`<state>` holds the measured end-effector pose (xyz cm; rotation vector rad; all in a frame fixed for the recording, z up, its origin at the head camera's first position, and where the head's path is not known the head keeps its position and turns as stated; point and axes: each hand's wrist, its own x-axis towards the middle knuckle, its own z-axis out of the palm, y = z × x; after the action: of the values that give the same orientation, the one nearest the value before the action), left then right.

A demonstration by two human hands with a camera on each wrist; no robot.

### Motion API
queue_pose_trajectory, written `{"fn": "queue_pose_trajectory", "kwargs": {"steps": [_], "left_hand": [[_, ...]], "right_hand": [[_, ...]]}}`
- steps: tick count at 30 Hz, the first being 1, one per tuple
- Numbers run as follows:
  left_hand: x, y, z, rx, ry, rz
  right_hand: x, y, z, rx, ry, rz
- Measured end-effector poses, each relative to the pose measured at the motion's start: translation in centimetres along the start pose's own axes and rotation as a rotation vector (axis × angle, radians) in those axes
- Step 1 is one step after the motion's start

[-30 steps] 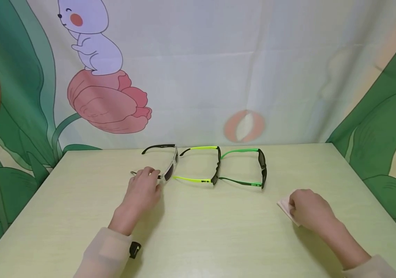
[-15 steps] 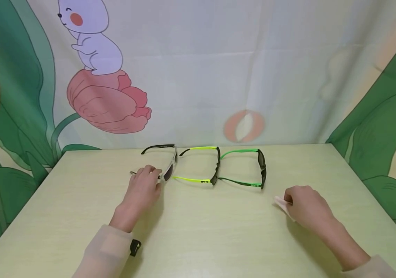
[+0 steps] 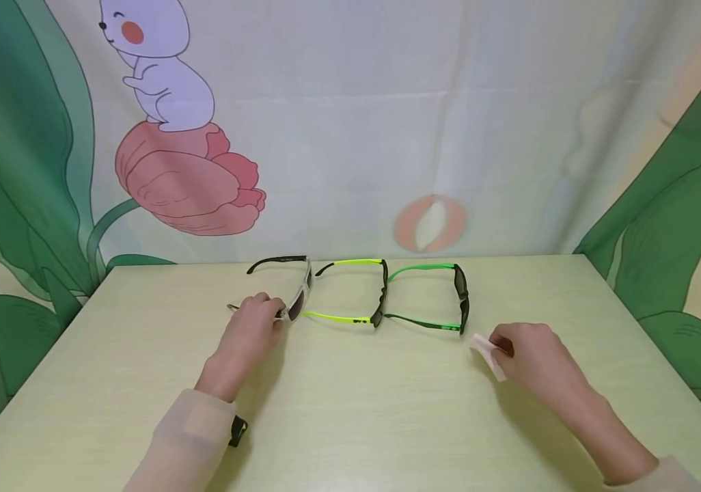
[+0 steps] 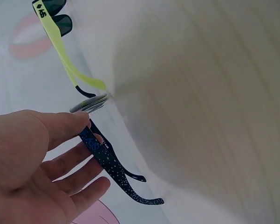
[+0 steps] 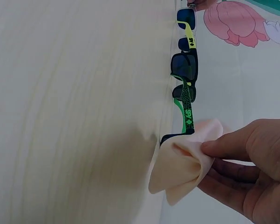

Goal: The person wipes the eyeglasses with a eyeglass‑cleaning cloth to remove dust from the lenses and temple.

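My left hand pinches the near temple of the white-framed sunglasses close to the hinge. In the left wrist view, that dark speckled temple runs past my loosely bent fingers. The glasses stand at the left of a row, temples unfolded. Yellow-and-black sunglasses stand in the middle, and green-and-black sunglasses at the right. Between thumb and fingers, my right hand holds a pale pink cloth to the right of and nearer than the green pair. The right wrist view shows the cloth bunched and folded.
The pale wood-grain table ends at a printed curtain just behind the glasses. A black device sits at my left wrist by the sleeve.
My right hand has moved a little left and away from me, lifting the cloth, which now points more toward the green sunglasses. My left hand stays on the white-framed pair.
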<state>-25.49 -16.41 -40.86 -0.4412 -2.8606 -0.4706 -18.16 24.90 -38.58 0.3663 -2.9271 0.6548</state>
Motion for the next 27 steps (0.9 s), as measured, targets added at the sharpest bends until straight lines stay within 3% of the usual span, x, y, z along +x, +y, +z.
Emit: {"fn": "queue_pose_trajectory", "kwargs": {"steps": [12,19,27], "left_hand": [[0.1,-0.1,-0.5,0.001,-0.066,-0.014],[0.0,0.3,-0.6,0.022,-0.041,-0.017],[-0.2,0.8,-0.7,-0.025,0.007,0.0]], "right_hand": [[0.1,-0.4,0.4,0.037,0.032,-0.051],[0.4,-1.1,0.8,0.064,0.033,-0.078],[0.7,-1.8,1.3,0.092,0.03,-0.108]]}}
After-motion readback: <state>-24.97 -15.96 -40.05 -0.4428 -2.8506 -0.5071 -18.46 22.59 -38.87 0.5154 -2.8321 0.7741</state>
